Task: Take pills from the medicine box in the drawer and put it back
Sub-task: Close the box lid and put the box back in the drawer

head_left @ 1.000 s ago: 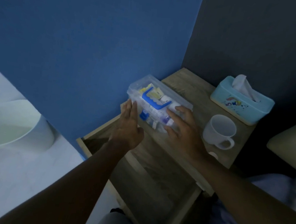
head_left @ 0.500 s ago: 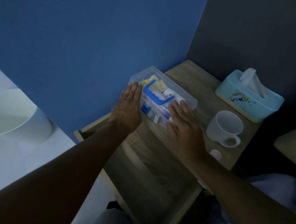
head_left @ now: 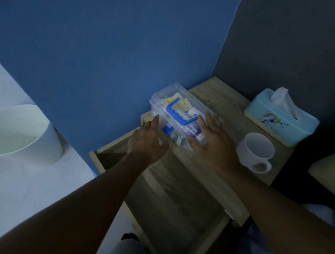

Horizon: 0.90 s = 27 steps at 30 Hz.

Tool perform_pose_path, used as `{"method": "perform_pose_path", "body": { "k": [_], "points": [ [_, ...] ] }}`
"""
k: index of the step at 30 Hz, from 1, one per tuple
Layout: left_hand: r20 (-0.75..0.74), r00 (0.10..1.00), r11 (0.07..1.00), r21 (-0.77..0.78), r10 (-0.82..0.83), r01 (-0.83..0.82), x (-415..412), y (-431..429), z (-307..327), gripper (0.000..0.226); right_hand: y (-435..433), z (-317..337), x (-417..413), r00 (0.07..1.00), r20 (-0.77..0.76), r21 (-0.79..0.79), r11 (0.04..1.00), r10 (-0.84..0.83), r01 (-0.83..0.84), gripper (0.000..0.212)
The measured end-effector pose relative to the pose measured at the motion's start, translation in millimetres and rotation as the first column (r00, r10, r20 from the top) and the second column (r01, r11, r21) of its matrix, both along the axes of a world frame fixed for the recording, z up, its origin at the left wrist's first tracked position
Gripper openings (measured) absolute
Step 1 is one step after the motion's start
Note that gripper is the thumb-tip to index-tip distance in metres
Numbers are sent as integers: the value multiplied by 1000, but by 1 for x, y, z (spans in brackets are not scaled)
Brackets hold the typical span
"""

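The medicine box (head_left: 180, 116) is clear plastic with a blue handle and blue latch, and packets and small bottles show through it. It rests on the left front corner of the wooden nightstand top (head_left: 229, 103), against the blue wall. My left hand (head_left: 147, 140) presses its near left side with the fingers stretched out. My right hand (head_left: 211, 140) cups its near right end, thumb under the front edge. Below both arms the wooden drawer (head_left: 177, 207) stands pulled out.
A white mug (head_left: 257, 151) stands right of my right hand, and a light blue tissue box (head_left: 280, 119) sits behind it. A white bin (head_left: 21, 134) stands on the floor at the left. A pale cushion edge (head_left: 330, 174) shows at the far right.
The box has shifted a little further onto the nightstand top. Both hands stayed at its near end, the right hand reaching further along its side.
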<state>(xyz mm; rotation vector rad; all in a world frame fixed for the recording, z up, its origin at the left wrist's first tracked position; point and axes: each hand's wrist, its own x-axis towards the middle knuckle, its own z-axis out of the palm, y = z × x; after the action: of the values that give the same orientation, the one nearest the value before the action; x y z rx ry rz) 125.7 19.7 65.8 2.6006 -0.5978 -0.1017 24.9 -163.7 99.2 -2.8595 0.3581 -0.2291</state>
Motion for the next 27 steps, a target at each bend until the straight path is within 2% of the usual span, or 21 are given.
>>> {"method": "perform_pose_path", "body": {
  "k": [2, 5, 8, 13, 16, 18, 24, 27],
  "points": [
    [-64, 996, 998, -21, 55, -56, 2, -8, -4, 79, -1, -2, 2, 1000, 7, 33, 999, -22, 21, 71],
    [-231, 963, 966, -187, 135, -180, 1, -19, -9, 56, 1, -5, 4, 999, 26, 15, 999, -38, 38, 71],
    [-151, 974, 943, -262, 172, -207, -7, -20, -16, 45, 4, -7, 3, 997, 46, -7, 998, -57, 57, 69],
    [64, 973, 917, -353, 223, -187, -18, -13, -23, 48, 3, -11, 3, 996, 82, -50, 998, -38, 42, 69],
    [139, 962, 915, -365, 235, -171, -17, -18, -19, 48, 2, -10, 3, 997, 73, -36, 999, -27, 30, 71],
    [133, 965, 904, -397, 227, -158, -15, -22, -15, 49, 1, -9, 4, 998, 55, -20, 999, -29, 30, 73],
    [-35, 969, 792, -570, 243, -219, -17, -33, -11, 48, 2, -6, 1, 997, 74, 5, 1000, -14, 14, 72],
    [-31, 977, 816, -545, 211, -194, -29, -37, -13, 47, 0, -5, 3, 1000, 25, -46, 999, 3, -2, 73]
  ]
}}
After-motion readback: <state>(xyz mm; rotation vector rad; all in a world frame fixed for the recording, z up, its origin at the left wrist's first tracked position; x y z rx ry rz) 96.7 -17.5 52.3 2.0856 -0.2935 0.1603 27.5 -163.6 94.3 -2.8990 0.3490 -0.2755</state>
